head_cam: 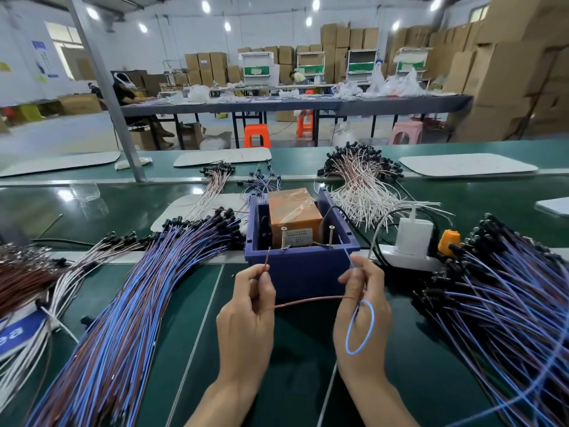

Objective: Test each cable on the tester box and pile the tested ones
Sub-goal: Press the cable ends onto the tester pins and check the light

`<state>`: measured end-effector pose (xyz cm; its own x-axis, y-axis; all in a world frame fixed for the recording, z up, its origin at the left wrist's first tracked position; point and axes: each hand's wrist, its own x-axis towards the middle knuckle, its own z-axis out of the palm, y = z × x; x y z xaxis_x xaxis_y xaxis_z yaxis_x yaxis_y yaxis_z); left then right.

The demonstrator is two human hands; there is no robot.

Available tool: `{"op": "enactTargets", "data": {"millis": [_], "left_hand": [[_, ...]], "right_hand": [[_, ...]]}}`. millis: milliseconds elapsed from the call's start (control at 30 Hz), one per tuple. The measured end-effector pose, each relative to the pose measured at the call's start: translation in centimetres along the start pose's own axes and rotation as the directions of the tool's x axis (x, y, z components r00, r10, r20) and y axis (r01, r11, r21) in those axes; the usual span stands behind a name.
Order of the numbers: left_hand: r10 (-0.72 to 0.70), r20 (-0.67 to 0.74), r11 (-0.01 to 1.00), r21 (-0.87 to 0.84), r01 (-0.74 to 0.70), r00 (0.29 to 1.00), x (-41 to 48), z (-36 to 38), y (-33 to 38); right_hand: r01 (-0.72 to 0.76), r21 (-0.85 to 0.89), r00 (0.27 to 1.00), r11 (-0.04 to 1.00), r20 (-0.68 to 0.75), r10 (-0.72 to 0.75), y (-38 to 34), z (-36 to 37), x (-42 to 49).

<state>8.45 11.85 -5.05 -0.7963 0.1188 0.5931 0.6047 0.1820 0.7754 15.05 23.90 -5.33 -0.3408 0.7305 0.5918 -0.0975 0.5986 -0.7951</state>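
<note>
A: Where is the cable to be found?

B: The cable (311, 301) is held just in front of the tester box (301, 272), slung between the two hands. Its brown lead is pinched between thumb and forefinger of the left hand (246, 318), the tip raised toward the box's near wall; its blue lead is clamped in the curled fingers of the right hand (363, 309), with a loop of it hanging below that hand.

A: Has contact been made with the screws (283, 238)?

B: The two screws are seen upright just inside the box's near wall; the brown tip is held short of the left one; whether the right one is touched by the blue tip cannot be told.

A: How is the cable expected to handle?

B: It is judged light, thin and limp. Little stiffness can be counted on beyond a short stub, so each lead is best pinched close behind its tip; loose slack may be snagged on neighbouring wires.

A: And the piles?

B: One fanned bundle (138, 297) is laid left of the box, another (508, 303) right of it; which holds the tested cables cannot be told.
</note>
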Motion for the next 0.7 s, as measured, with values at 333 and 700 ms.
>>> {"op": "enactTargets", "data": {"millis": [333, 700], "left_hand": [[0.000, 0.007, 0.998, 0.068, -0.001, 1.000, 0.1, 0.1, -0.5], [0.050, -0.010, 0.994, 0.101, -0.048, 0.999, 1.1, 1.2, -0.6]], "right_hand": [[-0.009, 0.027, 1.000, 1.000, 0.017, 0.008, 0.3, -0.1, -0.3], [-0.031, 0.035, 0.999, 0.999, 0.012, 0.031, 0.3, 0.1, -0.3]]}}
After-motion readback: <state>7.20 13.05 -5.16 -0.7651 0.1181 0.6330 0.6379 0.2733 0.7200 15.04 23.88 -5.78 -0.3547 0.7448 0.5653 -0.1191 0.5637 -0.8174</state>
